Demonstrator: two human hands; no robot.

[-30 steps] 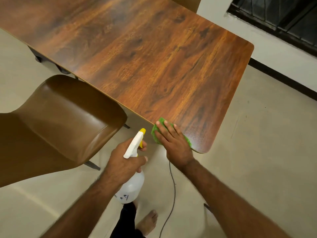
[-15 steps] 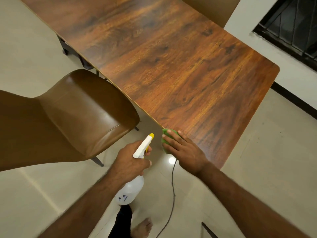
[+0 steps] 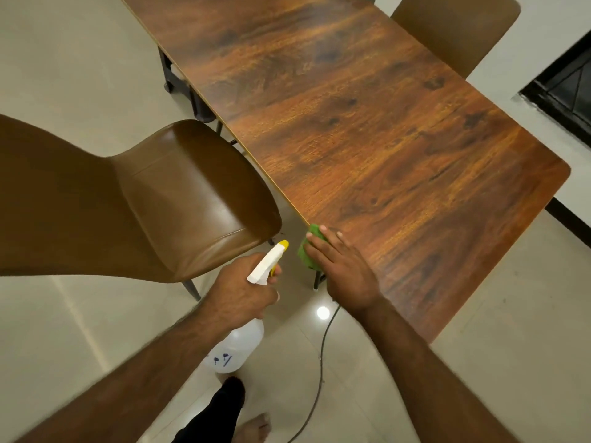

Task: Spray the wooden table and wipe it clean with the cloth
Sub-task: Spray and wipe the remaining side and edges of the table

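The long wooden table (image 3: 367, 129) runs from the top of the view down to its near right corner. My right hand (image 3: 343, 270) lies flat on a green cloth (image 3: 307, 255), pressing it against the table's near left edge; most of the cloth is hidden under the fingers. My left hand (image 3: 241, 290) grips a white spray bottle (image 3: 238, 345) by the neck, just left of the table edge and off the table. Its white trigger head with a yellow nozzle (image 3: 283, 244) points up toward the table.
A brown leather chair (image 3: 179, 199) stands close on the left, its seat tucked near the table edge. Another chair back (image 3: 454, 30) shows at the far side. A dark cable (image 3: 321, 356) trails over the tiled floor, beside my leg and bare foot (image 3: 252, 428).
My right hand has slid the cloth left along the table's near edge, away from the rounded corner. The view has shifted, showing more of the table. The bottle stays held beside it.
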